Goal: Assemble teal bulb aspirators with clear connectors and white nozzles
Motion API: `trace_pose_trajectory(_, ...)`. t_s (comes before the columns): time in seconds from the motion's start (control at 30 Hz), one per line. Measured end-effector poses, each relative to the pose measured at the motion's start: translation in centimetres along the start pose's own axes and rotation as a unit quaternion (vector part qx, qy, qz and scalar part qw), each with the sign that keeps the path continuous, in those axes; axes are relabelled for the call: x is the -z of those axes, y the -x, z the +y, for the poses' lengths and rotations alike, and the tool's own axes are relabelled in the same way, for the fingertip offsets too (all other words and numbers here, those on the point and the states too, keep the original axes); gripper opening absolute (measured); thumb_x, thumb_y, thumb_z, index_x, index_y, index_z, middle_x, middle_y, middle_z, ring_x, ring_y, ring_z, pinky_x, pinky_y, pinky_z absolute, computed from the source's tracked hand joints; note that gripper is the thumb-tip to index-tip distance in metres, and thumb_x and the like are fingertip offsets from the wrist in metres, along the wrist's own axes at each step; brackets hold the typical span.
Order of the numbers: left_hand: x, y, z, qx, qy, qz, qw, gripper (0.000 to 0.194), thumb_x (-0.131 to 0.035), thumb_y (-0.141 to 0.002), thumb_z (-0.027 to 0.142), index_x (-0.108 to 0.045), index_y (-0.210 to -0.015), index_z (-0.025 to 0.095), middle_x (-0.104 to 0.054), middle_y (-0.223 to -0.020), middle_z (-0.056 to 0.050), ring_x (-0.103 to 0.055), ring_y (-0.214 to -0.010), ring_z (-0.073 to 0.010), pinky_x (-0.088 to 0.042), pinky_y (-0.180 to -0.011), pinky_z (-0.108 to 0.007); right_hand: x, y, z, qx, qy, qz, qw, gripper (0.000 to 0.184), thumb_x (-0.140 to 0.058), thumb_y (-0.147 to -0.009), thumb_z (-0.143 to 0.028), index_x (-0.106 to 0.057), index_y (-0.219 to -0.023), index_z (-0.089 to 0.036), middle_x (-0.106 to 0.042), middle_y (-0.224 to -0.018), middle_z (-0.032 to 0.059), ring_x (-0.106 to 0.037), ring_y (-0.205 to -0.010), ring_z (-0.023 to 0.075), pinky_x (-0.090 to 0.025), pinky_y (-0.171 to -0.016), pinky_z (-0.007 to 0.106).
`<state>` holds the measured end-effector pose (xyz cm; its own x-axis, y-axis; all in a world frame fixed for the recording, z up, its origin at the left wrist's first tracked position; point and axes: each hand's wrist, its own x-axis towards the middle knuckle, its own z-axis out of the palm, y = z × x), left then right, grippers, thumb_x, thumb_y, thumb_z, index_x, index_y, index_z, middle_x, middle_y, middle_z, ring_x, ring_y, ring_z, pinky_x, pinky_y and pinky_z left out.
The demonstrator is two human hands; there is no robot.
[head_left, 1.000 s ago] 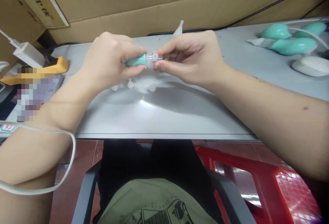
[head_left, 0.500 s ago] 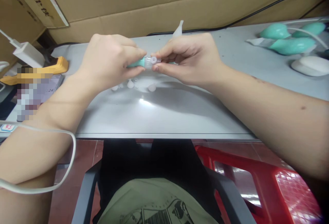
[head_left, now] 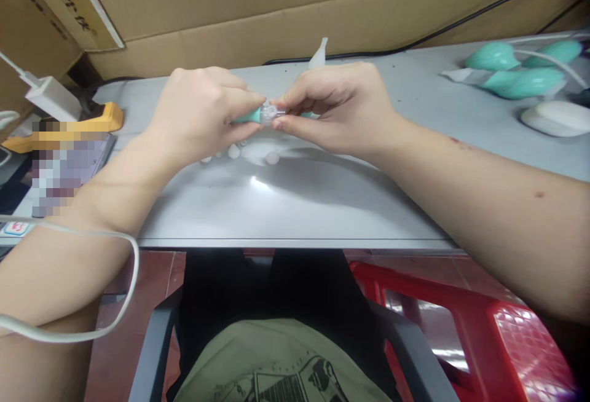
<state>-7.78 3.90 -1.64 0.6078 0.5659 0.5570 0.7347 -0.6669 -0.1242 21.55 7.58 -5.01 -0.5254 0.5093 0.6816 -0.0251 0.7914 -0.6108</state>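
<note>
A short, clear, tube-like plastic piece with a small ring on its side (head_left: 268,115) is sitting just above the table's middle, its left end meeting a mint-green, smooth-looking piece (head_left: 249,114). The left hand (head_left: 200,110) is gripping the green piece narrowly between thumb and fingers, covering most of it; the right hand (head_left: 345,104) is pinching the clear piece's other end between thumb and forefinger. More mint-green is showing behind the right hand's fingers, but I cannot tell what it belongs to.

As far as progress is showing, the two pieces are already lining up end to end; whether they are fully seated I cannot tell. Small whitish, rounded parts, such as this one (head_left: 272,157), are lying loose below the hands on the pale grey table (head_left: 322,217), apparently not yet used. A translucent white, pointed piece (head_left: 318,58) is standing out behind the right hand.

Farther right, several glossy mint-green, bulb-shaped objects (head_left: 525,83) are lying together near a white, rounded object (head_left: 557,119); whether they are finished is not showing.
</note>
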Motion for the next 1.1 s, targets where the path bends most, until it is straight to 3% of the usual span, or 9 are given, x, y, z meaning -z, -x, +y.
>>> trace_pose_trajectory(0.2, 0.0, -1.0, 1.0, 0.047, 0.078, 0.053, 0.994, 0.030, -0.087, -0.097, 0.064, -0.097, -0.108, 0.038, -0.091, -0.096, -0.007, -0.083, -0.088, -0.0392, -0.054, -0.075, -0.057, -0.9, -0.7, -0.3, -0.057, -0.113, 0.030, 0.992, 0.038, -0.119, -0.090, -0.048, -0.088, -0.105, -0.031, -0.095, -0.109, 0.0052, -0.088, -0.098, 0.0284, -0.074, -0.097, 0.045)
trace_pose_trajectory(0.37, -0.3, -1.7, 0.6, 0.039, 0.199, 0.181, 0.962, 0.026, -0.081, -0.092, 0.042, -0.098, -0.104, 0.027, -0.089, -0.091, -0.005, -0.075, -0.077, -0.0274, -0.053, -0.074, -0.047, -0.5, -1.1, -1.7, -0.103, -0.098, 0.056, 0.988, 0.058, -0.126, -0.080, -0.043, -0.076, -0.109, -0.033, -0.083, -0.089, -0.0035, -0.076, -0.083, 0.0231, -0.059, -0.076, 0.039)
trace_pose_trajectory(0.47, -1.3, -1.9, -3.2, -0.002, 0.178, 0.252, 0.951, 0.023, -0.096, -0.090, 0.052, -0.091, -0.099, 0.032, -0.078, -0.082, 0.003, -0.054, -0.067, -0.0186, -0.040, -0.063, -0.042, 1.0, -0.8, -2.6, -0.110, -0.034, -0.025, 0.993, 0.044, -0.117, -0.090, -0.038, -0.076, -0.104, -0.030, -0.076, -0.080, -0.0040, -0.068, -0.073, 0.0206, -0.050, -0.069, 0.039)
trace_pose_trajectory(0.53, -2.2, -1.9, -6.0, 0.020, 0.174, 0.261, 0.949, 0.042, -0.099, -0.095, 0.069, -0.083, -0.093, 0.031, -0.070, -0.078, 0.003, -0.050, -0.067, -0.0183, -0.035, -0.061, -0.043, 2.0, -0.5, -2.9, -0.111, 0.029, -0.127, 0.985, 0.029, -0.109, -0.098, -0.040, -0.083, -0.104, -0.027, -0.079, -0.088, -0.0004, -0.069, -0.077, 0.0210, -0.051, -0.073, 0.040)
trace_pose_trajectory(0.6, -2.9, -1.8, -8.0, 0.047, 0.187, 0.254, 0.948, 0.060, -0.097, -0.096, 0.087, -0.079, -0.093, 0.030, -0.069, -0.079, 0.003, -0.053, -0.068, -0.0185, -0.036, -0.063, -0.045, 2.6, -0.3, -2.8, -0.103, 0.075, -0.214, 0.969, 0.025, -0.105, -0.102, -0.044, -0.093, -0.113, -0.026, -0.085, -0.102, 0.0034, -0.072, -0.085, 0.0225, -0.054, -0.078, 0.040)
trace_pose_trajectory(0.7, -3.1, -1.4, -8.3, 0.070, 0.183, 0.246, 0.949, 0.073, -0.090, -0.097, 0.102, -0.077, -0.094, 0.030, -0.065, -0.077, 0.001, -0.051, -0.069, -0.0189, -0.034, -0.064, -0.047, 2.6, -0.1, -2.1, -0.076, 0.092, -0.275, 0.954, 0.028, -0.100, -0.105, -0.044, -0.100, -0.127, -0.027, -0.090, -0.117, 0.0065, -0.075, -0.092, 0.0236, -0.055, -0.083, 0.039)
trace_pose_trajectory(0.83, -1.5, -0.6, -5.8, 0.075, 0.167, 0.177, 0.967, 0.055, -0.080, -0.120, 0.085, -0.080, -0.105, 0.033, -0.070, -0.085, 0.005, -0.046, -0.073, -0.0169, -0.038, -0.067, -0.045, 1.8, -0.2, -1.6, -0.063, 0.086, -0.284, 0.953, 0.018, -0.092, -0.099, -0.029, -0.101, -0.114, -0.029, -0.091, -0.108, 0.0038, -0.075, -0.086, 0.0217, -0.055, -0.082, 0.039)
trace_pose_trajectory(0.97, 0.3, -0.5, -3.9, 0.074, 0.199, 0.101, 0.972, 0.040, -0.090, -0.113, 0.072, -0.083, -0.103, 0.035, -0.076, -0.087, 0.005, -0.047, -0.075, -0.0179, -0.040, -0.066, -0.044, 1.7, -0.3, -1.9, -0.067, 0.090, -0.289, 0.951, 0.017, -0.088, -0.099, -0.025, -0.100, -0.108, -0.031, -0.090, -0.101, 0.0014, -0.075, -0.084, 0.0220, -0.056, -0.079, 0.038)
trace_pose_trajectory(1.1, 0.6, -0.6, -3.3, 0.064, 0.266, 0.024, 0.962, 0.053, -0.092, -0.106, 0.090, -0.090, -0.113, 0.037, -0.089, -0.100, -0.003, -0.058, -0.079, -0.0241, -0.052, -0.073, -0.050, 2.6, -0.2, -2.0, -0.119, 0.041, -0.241, 0.962, 0.017, -0.100, -0.091, -0.018, -0.102, -0.101, -0.033, -0.092, -0.095, 0.0010, -0.076, -0.076, 0.0225, -0.056, -0.067, 0.037)
